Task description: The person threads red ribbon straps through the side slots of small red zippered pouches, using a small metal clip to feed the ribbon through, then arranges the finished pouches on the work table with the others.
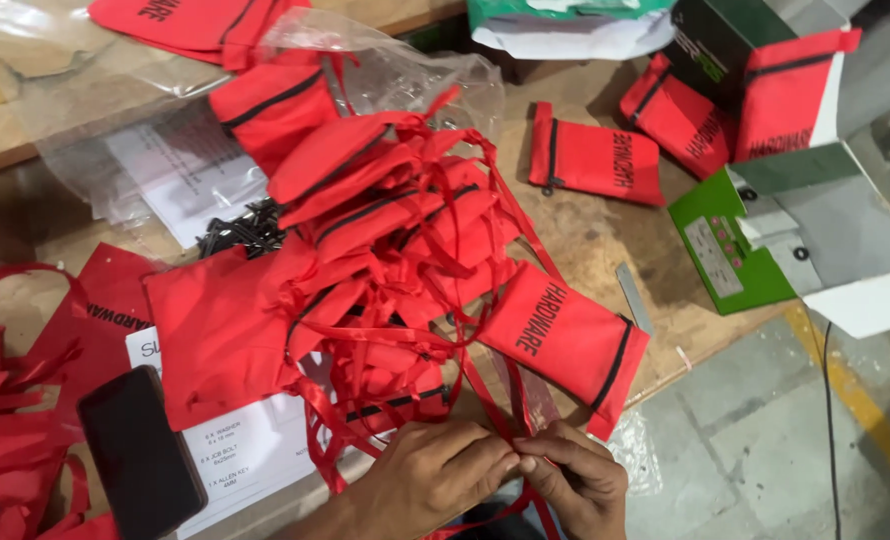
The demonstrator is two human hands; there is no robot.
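Both hands (510, 470) on upright red ribbon (521, 405).

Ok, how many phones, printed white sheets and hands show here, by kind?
Black phone: 1
Printed white sheets: 2
Hands, left hand and right hand, both pinching a red ribbon: 2
Total: 5

Packing workshop: red pouches (385, 230) heaped on wooden workbench (585, 240), concrete floor (765, 450).

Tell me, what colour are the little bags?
Red bags with a black stripe, seen in the head view.
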